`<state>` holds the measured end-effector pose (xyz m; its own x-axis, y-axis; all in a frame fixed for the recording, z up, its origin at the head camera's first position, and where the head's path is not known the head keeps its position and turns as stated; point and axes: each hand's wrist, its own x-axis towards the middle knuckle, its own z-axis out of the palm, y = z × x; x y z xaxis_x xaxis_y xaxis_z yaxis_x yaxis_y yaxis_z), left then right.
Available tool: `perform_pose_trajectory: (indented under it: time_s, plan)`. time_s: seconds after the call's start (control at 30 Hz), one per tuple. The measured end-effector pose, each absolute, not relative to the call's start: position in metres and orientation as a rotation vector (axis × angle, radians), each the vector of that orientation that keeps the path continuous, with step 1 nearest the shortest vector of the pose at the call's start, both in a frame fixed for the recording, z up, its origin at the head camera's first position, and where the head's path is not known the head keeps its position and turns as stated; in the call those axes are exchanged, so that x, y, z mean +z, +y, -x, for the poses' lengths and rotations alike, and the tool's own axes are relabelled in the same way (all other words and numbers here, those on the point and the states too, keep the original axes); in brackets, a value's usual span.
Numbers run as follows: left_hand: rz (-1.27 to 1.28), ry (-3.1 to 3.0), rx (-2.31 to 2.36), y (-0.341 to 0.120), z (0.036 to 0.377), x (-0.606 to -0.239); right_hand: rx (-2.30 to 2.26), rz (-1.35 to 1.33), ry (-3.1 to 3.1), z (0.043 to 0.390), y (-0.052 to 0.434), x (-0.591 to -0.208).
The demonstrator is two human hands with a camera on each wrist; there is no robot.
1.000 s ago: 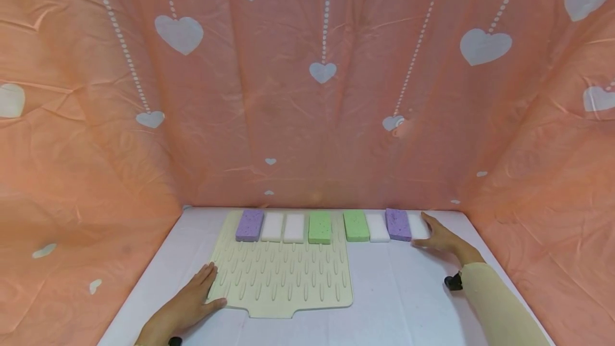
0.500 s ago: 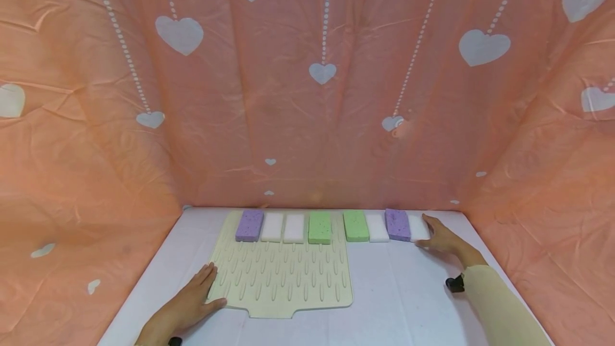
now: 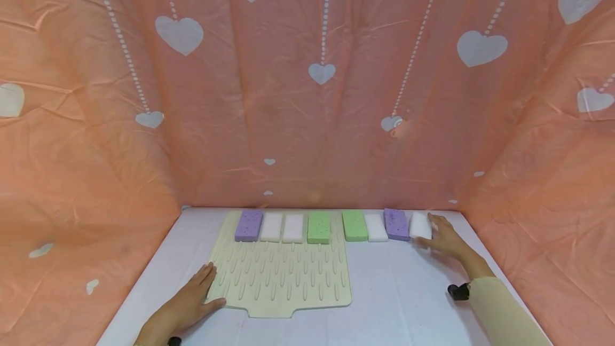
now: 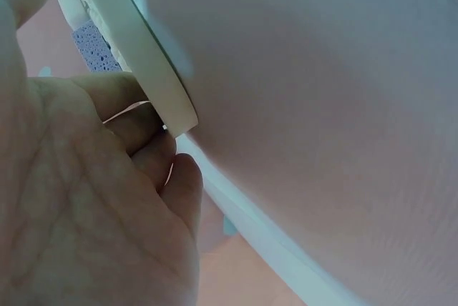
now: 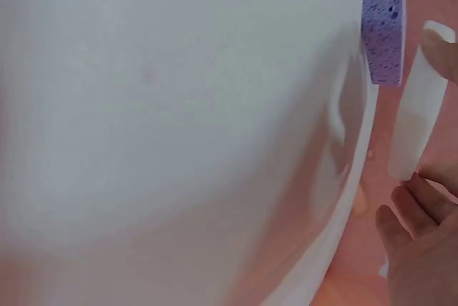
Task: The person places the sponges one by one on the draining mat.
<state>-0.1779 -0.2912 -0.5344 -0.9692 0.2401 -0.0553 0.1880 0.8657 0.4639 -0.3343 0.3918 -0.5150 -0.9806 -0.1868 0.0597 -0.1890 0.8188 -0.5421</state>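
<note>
- Head view: the right hand (image 3: pixel 444 238) pinches the white sponge (image 3: pixel 420 225) at the row's far end, well right of the mat (image 3: pixel 281 282); the flat left hand (image 3: pixel 188 303) rests on the mat's near-left edge. Picking up seems underway.
- Left wrist: straight fingers (image 4: pixel 154 156) touch the mat's rim.
- Right wrist: fingertips (image 5: pixel 411 213) hold the sponge lifted beside a purple sponge (image 5: pixel 384 20); next likely needs a carry toward the mat.

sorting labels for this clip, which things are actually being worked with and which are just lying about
In hand:
right hand pinching the white sponge
left hand resting on the drying mat

Lying about:
four sponges on the mat
green sponge, white sponge beside it, purple sponge
</note>
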Motion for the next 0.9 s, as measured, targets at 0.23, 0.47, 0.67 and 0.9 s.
perform_pose_trajectory:
  time_s: [0.23,0.47,0.67,0.9]
  plan:
    - [-0.342,2.928,0.701,-0.291,0.178,-0.534,0.948,-0.332,-2.874,0.323,0.377,-0.510]
    - [-0.345,2.931,0.702,-0.291,0.178,-0.535,0.942,-0.404,-2.813,0.318,0.355,-0.509]
    - [-0.336,2.929,0.706,-0.291,0.178,-0.534,0.938,-0.524,-2.735,0.319,0.334,-0.511]
    - [-0.340,2.934,0.718,-0.290,0.176,-0.533,0.948,-0.630,-2.698,0.317,0.305,-0.508]
